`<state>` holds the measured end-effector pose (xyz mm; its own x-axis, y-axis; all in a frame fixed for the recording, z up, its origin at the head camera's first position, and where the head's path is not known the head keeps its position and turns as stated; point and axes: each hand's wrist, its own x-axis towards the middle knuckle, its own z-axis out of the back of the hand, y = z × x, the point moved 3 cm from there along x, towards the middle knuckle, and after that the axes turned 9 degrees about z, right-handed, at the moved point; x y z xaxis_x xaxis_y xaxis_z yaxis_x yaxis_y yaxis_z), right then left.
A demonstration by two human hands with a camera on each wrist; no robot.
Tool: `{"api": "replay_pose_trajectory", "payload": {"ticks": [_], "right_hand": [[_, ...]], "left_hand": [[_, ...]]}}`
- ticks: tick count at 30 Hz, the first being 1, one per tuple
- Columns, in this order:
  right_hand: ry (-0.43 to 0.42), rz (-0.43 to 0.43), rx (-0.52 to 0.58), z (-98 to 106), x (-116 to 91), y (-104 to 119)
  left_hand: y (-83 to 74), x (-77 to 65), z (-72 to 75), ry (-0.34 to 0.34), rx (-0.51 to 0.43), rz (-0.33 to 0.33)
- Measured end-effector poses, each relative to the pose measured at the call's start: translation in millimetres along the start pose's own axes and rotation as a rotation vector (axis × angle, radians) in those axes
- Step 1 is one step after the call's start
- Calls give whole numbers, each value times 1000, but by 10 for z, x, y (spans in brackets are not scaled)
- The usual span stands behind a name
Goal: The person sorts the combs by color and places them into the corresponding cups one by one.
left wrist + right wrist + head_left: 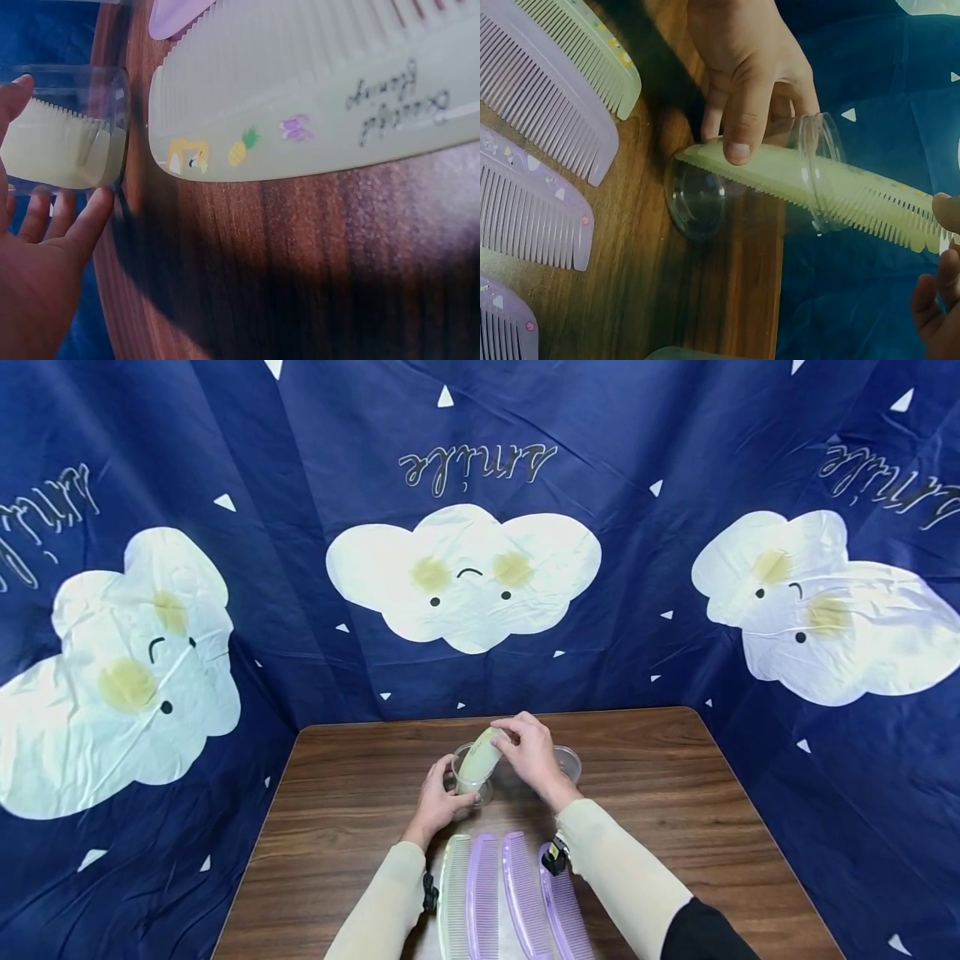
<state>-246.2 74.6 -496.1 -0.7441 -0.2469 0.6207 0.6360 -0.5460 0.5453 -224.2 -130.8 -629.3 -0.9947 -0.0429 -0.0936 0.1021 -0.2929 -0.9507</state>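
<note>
A clear plastic cup stands near the far edge of the wooden table, and my left hand grips it around the side, thumb on the near face. Inside it slants a pale green comb, its lower end near the cup's base and its upper part sticking out past the rim. My right hand pinches that upper end between thumb and fingers. Through the cup wall the comb's teeth show in the right wrist view.
Nearer me lie another pale green comb and three purple combs, the left one beside the green. A second clear cup stands to the right, partly behind my right wrist. Blue cloth hangs around the table.
</note>
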Motion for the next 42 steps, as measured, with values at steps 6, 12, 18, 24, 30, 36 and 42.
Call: {"api": "replay_pose_trajectory", "payload": {"ticks": [6, 12, 18, 24, 30, 36, 42], "right_hand": [[16, -38, -9, 13, -13, -58], [-1, -42, -19, 41, -27, -104], [3, -33, -1, 85, -33, -89], [3, -23, 17, 145, -39, -71], [20, -45, 78, 199, -82, -66], [43, -52, 107, 246, -156, -79], [80, -59, 106, 308, -245, -113]], "left_hand": [[-36, -3, -26, 9, 9, 7], [-65, -2, -47, 17, 9, -7], [-69, -6, -52, 23, 3, -8], [-47, 10, -37, 18, 7, -11], [-29, 1, -20, 3, 22, -13], [-11, -6, -17, 2, 9, -2], [2, -4, -20, -5, 0, -3]]}}
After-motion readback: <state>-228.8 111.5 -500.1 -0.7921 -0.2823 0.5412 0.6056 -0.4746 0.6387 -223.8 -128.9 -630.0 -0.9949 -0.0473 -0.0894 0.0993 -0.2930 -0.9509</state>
